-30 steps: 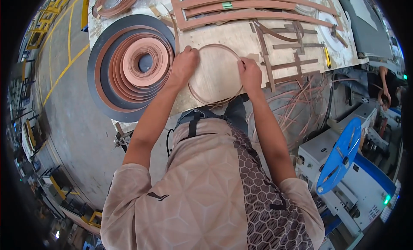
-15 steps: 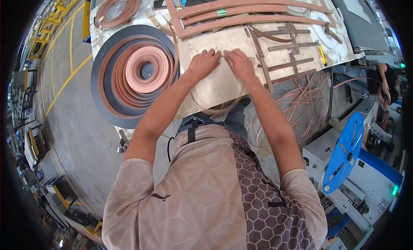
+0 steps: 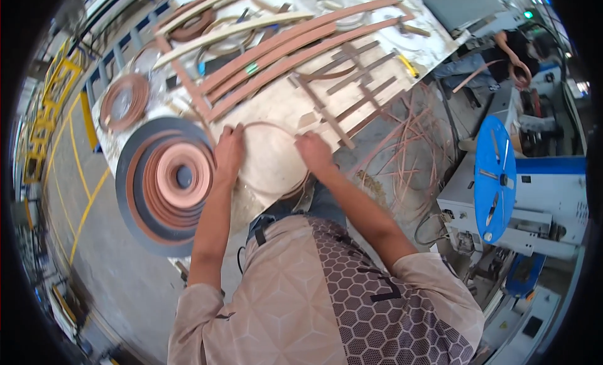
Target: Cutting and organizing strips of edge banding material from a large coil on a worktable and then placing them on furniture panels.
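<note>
A thin brown strip bent into a round hoop (image 3: 267, 122) lies over the pale board (image 3: 276, 154) at the table's near edge. My left hand (image 3: 230, 152) has its fingers curled at the hoop's left side. Opposite it, my right hand (image 3: 314, 152) pinches the hoop's right side. Left of my left hand is a large coil of brown banding (image 3: 184, 171) on a dark grey disc (image 3: 134, 217). Beyond my hands, long reddish wooden strips (image 3: 301, 57) form a frame across the table.
Dark wooden slats (image 3: 367, 82) and a yellow-handled cutter (image 3: 407, 66) lie to the right. A smaller banding coil (image 3: 125, 101) sits far left. Loose strips (image 3: 402, 145) tangle on the floor. A machine with a blue wheel (image 3: 493, 183) stands right; another person (image 3: 515, 54) works beyond it.
My hands have moved apart, from close together at the hoop's far edge to its two sides. The whole view has turned, with the table shifting lower and leftward.
</note>
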The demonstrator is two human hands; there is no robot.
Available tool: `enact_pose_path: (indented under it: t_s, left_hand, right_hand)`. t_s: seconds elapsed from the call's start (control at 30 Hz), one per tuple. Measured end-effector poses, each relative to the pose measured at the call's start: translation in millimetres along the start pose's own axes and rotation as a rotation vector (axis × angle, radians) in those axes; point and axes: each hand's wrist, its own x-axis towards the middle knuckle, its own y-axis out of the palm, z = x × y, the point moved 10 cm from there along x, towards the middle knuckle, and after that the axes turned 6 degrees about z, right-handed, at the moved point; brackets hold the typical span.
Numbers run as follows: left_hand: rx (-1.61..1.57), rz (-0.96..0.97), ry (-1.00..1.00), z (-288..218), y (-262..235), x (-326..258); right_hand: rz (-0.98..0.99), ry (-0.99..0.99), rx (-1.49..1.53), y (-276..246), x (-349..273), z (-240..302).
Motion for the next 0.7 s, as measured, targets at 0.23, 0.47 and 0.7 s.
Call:
enact_pose_path:
  t_s: [0.23,0.47,0.7]
  left_hand:
    - [-0.069,-0.081,-0.015,8.0,-9.7,-24.7]
    - [-0.241,-0.205,0.013,-6.9,-43.9,-34.4]
    - [-0.288,-0.263,-0.014,7.3,-44.2,-27.9]
  right_hand:
    - [-0.103,0.109,0.087,-19.6,30.8,12.7]
    - [-0.132,0.139,0.222,-6.4,12.5,3.5]
    - [0.382,0.061,1.046,-14.8,10.1,19.4]
